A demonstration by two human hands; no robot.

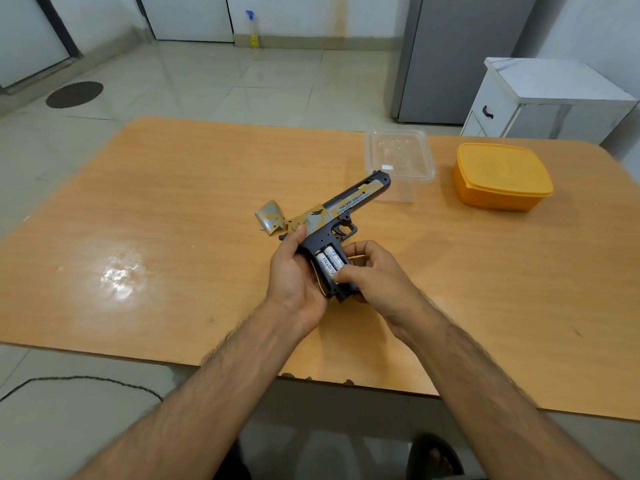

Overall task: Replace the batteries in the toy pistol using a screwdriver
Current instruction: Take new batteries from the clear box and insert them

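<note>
Toy pistol point(341, 211) is up over the table point(173, 202); my left hand point(294, 278) grips the open handle steady while my right hand point(372, 271) thumbs the batteries point(329, 263) home, cover point(270, 216) set aside.

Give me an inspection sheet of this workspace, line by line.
Surface: wooden table, glare patch at left, chipped near edge.
Job's things: toy pistol held over the table, grip compartment open, two white batteries seated in it; grip cover lies on the table beside the pistol's rear. No screwdriver seen.
Clutter: clear plastic container and lidded orange container at the far right.
Grippers: left hand grips the pistol's grip from behind; right hand holds the grip's front, thumb pressing the batteries.
Cables: nothing seen on the table; thin dark line on the floor at lower left, nature unclear.
Surroundings: tiled floor, spray bottle by the wall, white cabinet, grey fridge.
</note>
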